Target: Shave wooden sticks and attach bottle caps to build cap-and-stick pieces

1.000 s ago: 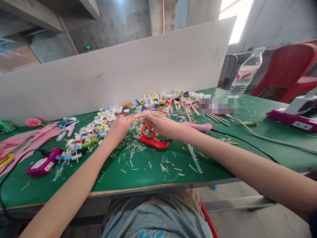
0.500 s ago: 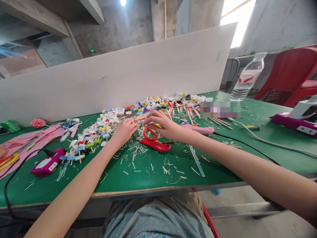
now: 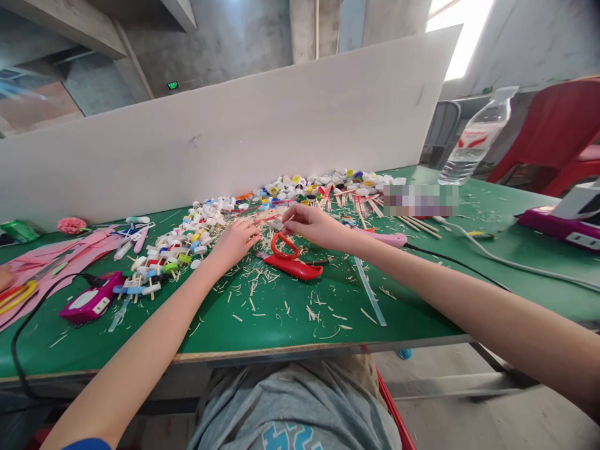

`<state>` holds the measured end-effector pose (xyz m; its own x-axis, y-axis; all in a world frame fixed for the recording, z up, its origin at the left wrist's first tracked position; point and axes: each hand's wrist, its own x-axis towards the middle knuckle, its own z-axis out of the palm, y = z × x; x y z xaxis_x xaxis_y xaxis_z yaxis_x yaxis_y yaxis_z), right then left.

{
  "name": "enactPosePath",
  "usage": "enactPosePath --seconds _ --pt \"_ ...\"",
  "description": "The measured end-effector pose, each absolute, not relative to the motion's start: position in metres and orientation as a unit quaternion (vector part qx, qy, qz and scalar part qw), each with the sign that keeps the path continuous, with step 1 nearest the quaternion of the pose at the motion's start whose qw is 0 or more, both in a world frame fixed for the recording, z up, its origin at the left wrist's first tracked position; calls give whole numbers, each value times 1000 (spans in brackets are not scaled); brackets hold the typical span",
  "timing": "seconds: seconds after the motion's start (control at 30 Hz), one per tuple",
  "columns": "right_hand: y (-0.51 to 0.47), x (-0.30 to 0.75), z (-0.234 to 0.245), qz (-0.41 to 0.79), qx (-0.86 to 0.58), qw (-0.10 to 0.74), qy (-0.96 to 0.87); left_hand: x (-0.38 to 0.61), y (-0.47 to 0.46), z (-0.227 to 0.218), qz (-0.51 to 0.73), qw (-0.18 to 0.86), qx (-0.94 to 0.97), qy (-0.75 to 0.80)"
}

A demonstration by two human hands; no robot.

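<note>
My left hand [image 3: 235, 241] rests curled on the green table [image 3: 281, 325] among thin wooden sticks and shavings, its fingertips pressed onto the pile. My right hand [image 3: 313, 226] reaches in from the right with thumb and fingers pinched on a small piece I cannot make out, just above the red cutter [image 3: 290, 262] with its loop handle. A heap of coloured bottle caps [image 3: 290, 187] lies behind both hands along the white board [image 3: 234, 137].
A pink glue gun [image 3: 382, 238] with a black cord lies right of my hand. A clear glue stick [image 3: 370, 294] lies near the front edge. A purple power strip [image 3: 89, 303], pink paper [image 3: 56, 256], a water bottle [image 3: 475, 140] and a red chair [image 3: 553, 131] surround the work.
My right hand has drawn slightly back and up from the stick pile, pinching something small. The left hand stays curled on the pile. The view shifted a little.
</note>
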<state>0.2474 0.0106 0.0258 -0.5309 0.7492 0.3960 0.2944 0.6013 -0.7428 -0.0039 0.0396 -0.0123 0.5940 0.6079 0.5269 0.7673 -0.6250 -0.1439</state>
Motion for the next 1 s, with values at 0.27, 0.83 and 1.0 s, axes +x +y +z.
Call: enactPosePath --seconds 0.27,0.83,1.0 --pt "13 247 26 366 -309 336 -811 6 28 -2 -254 183 -868 -384" --pt "5 243 25 283 -318 309 -851 32 6 11 -317 226 -879 -277" --pt "4 245 23 198 -338 268 -880 33 6 11 -313 249 -878 -262"
